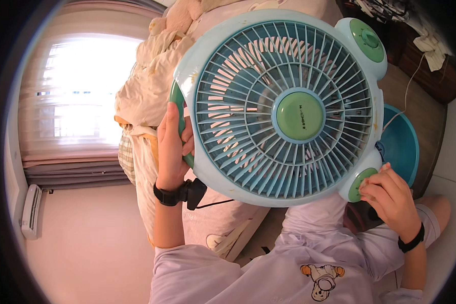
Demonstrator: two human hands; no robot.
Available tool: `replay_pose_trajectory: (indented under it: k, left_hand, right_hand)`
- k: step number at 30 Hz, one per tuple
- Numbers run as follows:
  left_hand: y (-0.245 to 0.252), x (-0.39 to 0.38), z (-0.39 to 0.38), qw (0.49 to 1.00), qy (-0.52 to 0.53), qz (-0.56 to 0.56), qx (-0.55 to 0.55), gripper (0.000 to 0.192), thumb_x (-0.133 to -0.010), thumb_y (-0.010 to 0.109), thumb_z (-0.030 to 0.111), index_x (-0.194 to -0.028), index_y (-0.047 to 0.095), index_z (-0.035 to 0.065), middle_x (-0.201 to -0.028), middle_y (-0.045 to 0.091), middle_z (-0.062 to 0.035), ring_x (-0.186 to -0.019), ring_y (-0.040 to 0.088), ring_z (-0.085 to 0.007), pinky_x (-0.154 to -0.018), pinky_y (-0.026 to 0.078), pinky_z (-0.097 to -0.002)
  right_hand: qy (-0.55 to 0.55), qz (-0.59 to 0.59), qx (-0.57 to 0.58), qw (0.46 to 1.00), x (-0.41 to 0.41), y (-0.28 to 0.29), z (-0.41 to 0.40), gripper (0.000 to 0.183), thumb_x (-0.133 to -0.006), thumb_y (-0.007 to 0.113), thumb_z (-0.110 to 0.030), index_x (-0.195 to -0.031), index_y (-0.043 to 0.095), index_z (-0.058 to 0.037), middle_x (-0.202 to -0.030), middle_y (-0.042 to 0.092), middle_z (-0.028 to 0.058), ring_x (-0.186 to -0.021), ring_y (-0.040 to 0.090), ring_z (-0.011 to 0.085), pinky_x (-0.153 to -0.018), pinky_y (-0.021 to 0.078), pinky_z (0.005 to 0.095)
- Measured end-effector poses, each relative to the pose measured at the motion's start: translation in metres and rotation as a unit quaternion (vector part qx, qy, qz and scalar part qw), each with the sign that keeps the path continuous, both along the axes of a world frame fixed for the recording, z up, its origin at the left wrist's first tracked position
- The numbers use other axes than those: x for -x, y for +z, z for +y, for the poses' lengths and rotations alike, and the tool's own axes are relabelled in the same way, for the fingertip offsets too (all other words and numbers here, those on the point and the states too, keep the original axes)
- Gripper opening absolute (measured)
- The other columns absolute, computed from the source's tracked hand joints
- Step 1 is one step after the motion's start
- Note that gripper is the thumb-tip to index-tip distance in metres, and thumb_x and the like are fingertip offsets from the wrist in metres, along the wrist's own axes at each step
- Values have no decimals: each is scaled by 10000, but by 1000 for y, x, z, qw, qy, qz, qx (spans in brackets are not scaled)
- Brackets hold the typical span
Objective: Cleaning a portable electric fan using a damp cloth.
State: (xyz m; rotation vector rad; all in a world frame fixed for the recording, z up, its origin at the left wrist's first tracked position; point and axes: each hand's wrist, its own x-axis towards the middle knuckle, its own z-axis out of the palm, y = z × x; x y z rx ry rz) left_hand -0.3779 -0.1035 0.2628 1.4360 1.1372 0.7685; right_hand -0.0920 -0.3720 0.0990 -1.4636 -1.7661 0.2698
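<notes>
A light blue box fan [231,182] with a round grille fills the middle of the view, held up in front of me. At its center sits a green hub cap [299,116] bearing writing. My left hand [173,142] is wrapped around the green handle [177,95] on the fan's left side. On the lower right, my right hand [389,197] has its fingers pinched at the lower green dial [355,186], mostly covering its knob. Another green dial with a knob [370,38] shows at the upper right corner. The grille's blades look still, though I cannot tell for sure.
Behind the fan lies a bed with a rumpled cream quilt [152,79] and a plush toy [180,17]. A blue basin [402,140] stands on the floor at right, with a white cord [410,83] above it. A curtained window [79,91] and an air conditioner [31,212] are at left.
</notes>
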Motion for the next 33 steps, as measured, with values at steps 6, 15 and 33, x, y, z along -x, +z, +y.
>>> replay_pose_trajectory:
  k: [6,15,33]
  left_hand:
    - [4,-3,-1,1000,7,13,-7,421,-1083,422,425,-1218,570,55,-602,309,87,-449,239,-5,-394,186,-184]
    - [4,-6,-7,999,33,18,-10,436,-1085,419,420,-1218,582,38,-599,304,88,-446,233,-4,-392,179,-180]
    - [14,-9,-22,1000,-21,-8,-12,398,-1079,438,410,-1195,540,43,-609,345,61,-427,312,-39,-423,289,-212]
  right_hand:
    - [-58,84,52,993,6,-10,-11,331,-705,811,-44,-976,626,1,-942,610,106,-831,604,304,-831,527,401]
    - [-139,240,66,959,23,-7,-19,218,-815,708,54,-1014,625,22,-967,594,138,-818,600,297,-712,502,350]
    - [-58,37,-30,997,21,0,1,180,-698,666,55,-848,612,-28,-874,600,106,-827,582,329,-1018,452,494]
